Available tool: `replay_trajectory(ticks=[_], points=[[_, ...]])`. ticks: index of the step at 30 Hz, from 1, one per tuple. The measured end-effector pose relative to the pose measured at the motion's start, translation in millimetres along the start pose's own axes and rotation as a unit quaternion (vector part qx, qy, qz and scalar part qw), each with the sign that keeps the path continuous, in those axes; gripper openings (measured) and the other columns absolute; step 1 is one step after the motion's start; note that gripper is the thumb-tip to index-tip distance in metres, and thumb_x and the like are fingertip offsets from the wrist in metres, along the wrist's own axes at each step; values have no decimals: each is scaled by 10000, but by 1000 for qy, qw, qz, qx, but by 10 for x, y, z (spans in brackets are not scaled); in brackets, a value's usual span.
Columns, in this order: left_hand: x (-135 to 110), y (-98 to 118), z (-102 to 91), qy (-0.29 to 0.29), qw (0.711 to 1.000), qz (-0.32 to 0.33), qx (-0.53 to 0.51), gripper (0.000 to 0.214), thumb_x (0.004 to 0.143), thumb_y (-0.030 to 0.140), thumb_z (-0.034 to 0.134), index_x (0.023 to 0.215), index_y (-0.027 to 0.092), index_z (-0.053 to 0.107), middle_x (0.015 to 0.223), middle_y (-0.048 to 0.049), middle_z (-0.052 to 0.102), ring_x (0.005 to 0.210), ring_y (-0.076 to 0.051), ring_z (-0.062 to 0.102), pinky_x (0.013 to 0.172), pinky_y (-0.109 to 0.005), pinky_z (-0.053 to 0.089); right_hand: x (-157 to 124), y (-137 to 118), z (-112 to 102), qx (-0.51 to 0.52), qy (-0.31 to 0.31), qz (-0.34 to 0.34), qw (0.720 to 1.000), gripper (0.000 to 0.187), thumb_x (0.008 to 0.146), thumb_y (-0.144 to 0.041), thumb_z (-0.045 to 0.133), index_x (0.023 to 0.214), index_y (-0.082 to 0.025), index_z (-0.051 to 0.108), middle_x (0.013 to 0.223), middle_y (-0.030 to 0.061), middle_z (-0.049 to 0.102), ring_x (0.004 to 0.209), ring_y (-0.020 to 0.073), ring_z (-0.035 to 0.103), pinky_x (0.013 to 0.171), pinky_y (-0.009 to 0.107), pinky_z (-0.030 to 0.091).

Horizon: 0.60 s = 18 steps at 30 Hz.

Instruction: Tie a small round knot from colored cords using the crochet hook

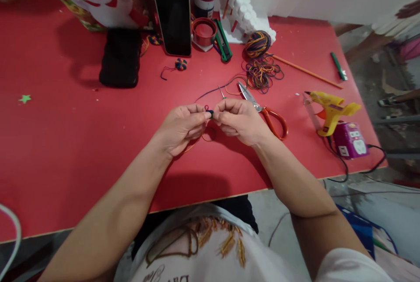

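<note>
Between the fingertips of both hands is a small dark crocheted piece (210, 113) with a pink-red loop on top. My left hand (185, 126) pinches its left side, and my right hand (238, 120) pinches the right side. A multicoloured yarn strand runs from it toward a loose tangle (262, 74) and a yarn ball (258, 44). A thin crochet hook (222, 92) shows just beyond my right fingers, its lower part hidden by them. Orange-handled scissors (274, 122) lie by my right wrist, blades partly spread. Farther back rests a small multicoloured crocheted piece (180, 64) with a yarn tail.
A phone (172, 15) stands upright at the back beside a black case (120, 58), red tape (204, 32) and a green cutter (223, 41). To the right are an orange stick (306, 71), a yellow glue gun (333, 109) and a purple box (351, 141) with cables. Someone's legs show beyond the table.
</note>
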<state>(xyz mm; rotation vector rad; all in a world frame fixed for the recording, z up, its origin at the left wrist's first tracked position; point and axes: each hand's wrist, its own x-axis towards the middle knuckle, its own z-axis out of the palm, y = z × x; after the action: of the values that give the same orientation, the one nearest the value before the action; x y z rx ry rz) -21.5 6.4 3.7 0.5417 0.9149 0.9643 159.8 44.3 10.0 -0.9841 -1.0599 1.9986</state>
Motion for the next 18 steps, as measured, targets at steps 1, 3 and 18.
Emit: replay_trajectory(ticks=[1,3,18], points=[[1,1,3,9,1000,7,7,173,799,174,862,809,145,692,467,78,465,392,-15,296,446,-177,209,1,-1,4,-4,9,-1,1000,124,676,-178,792,747,-152,695,552,-65,632,363,0,347,358,163,192],[0,6,15,29,999,20,21,155,775,133,841,801,141,689,487,66,502,387,-11,314,438,-173,210,1,-2,14,-19,27,0,999,122,669,-184,794,737,-153,697,541,-63,630,358,3,347,351,165,190],[11,7,9,-72,997,-18,-38,201,771,213,844,743,132,662,393,123,280,372,-18,170,393,-155,202,-7,48,26,63,-56,12,996,225,747,-241,863,786,-158,657,560,-80,606,383,-8,317,379,142,180]])
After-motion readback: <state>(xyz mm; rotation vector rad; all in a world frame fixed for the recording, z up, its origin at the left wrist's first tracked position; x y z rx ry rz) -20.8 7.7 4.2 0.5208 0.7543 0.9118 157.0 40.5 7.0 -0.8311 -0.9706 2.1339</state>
